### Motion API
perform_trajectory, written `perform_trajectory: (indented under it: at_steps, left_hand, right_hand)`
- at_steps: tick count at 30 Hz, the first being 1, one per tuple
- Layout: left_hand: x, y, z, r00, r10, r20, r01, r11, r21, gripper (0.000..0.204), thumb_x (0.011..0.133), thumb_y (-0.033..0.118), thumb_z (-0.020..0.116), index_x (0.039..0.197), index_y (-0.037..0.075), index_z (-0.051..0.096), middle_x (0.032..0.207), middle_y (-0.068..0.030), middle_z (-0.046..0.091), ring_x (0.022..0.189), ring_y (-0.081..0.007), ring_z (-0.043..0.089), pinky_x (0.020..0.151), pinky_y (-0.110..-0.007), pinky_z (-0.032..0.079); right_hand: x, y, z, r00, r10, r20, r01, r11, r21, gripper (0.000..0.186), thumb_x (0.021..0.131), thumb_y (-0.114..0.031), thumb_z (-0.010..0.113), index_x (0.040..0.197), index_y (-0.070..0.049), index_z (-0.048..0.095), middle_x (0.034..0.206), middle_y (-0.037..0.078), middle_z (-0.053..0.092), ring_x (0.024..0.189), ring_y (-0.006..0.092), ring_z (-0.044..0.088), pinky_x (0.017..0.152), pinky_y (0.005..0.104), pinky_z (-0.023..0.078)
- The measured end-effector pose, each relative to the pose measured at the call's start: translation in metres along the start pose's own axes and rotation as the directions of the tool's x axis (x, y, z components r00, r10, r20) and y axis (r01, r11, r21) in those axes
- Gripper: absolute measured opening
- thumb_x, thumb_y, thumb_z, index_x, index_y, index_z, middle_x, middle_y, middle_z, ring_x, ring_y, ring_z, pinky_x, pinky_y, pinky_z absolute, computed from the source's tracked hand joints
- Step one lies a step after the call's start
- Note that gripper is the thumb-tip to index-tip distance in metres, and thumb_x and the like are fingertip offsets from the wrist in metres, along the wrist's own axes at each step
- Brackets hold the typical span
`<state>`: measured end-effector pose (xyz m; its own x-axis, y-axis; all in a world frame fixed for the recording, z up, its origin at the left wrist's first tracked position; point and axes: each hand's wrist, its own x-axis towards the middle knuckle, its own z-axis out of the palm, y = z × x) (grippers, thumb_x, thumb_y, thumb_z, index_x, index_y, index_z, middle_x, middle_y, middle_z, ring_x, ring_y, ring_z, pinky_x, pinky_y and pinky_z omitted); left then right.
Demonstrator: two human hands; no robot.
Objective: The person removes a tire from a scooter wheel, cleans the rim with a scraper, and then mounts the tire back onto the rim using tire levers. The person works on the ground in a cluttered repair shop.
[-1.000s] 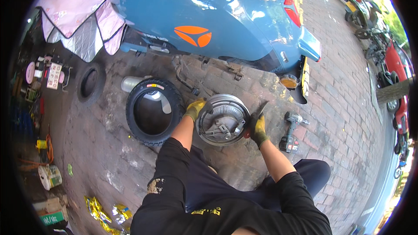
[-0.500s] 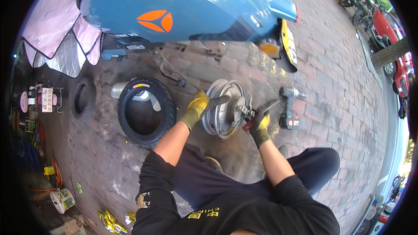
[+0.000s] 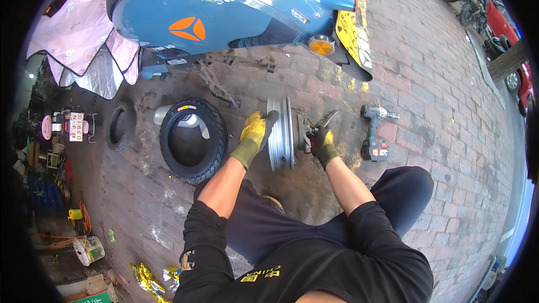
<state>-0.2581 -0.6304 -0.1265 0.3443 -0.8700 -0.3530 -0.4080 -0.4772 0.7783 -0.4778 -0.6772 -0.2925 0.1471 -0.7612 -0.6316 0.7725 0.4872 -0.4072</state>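
A silver wheel rim (image 3: pixel 280 140) stands on edge on the ground between my knees and the blue scooter. My left hand (image 3: pixel 257 131), in a yellow and dark work glove, grips the left edge of the rim. On its other side, my gloved right hand (image 3: pixel 323 142) closes around a metal part at the hub. Its fingers and the rim hide most of that part. A black tire (image 3: pixel 219 148) lies flat to the left of my left hand. To the right of my right hand rests a cordless impact wrench (image 3: pixel 373 134).
Across the far side stands the blue scooter (image 3: pixel 241 22), with a pink cover (image 3: pixel 73 39) at its left. A second tire (image 3: pixel 119 126) lies further left. At lower left are a white bucket (image 3: pixel 88 250), an orange cord and crumpled gold foil (image 3: pixel 147 281).
The wheel rim has turned from tilted to nearly edge-on. My right hand has moved slightly left at the hub. The whole view has shifted a little.
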Motion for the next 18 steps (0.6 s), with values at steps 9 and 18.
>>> perform_trajectory:
  at_steps: [9,18]
  left_hand:
    - [-0.001,0.016,-0.020,0.977,0.026,-0.211,0.044,0.945,0.323,0.072,0.083,0.063,0.072,0.113,-0.002,0.071,0.110,-0.0273,0.072,0.112,-0.0439,0.066,0.095,-0.047,0.052]
    - [0.053,0.036,0.084,0.983,0.163,-0.079,-0.118,0.907,0.405,0.056,0.086,0.055,0.070,0.104,0.002,0.073,0.104,-0.0259,0.072,0.103,-0.0430,0.069,0.089,-0.049,0.054]
  right_hand:
    - [0.026,0.027,0.099,0.954,-0.223,0.200,0.215,0.047,-0.976,0.053,0.098,-0.029,0.052,0.150,-0.019,0.049,0.109,0.024,0.073,0.100,0.0412,0.071,0.087,0.0510,0.054]
    - [0.037,-0.100,0.061,0.976,-0.085,0.200,0.217,0.456,-0.863,0.064,0.100,-0.019,0.061,0.159,-0.033,0.040,0.100,0.016,0.076,0.081,0.0253,0.074,0.070,0.0379,0.058]
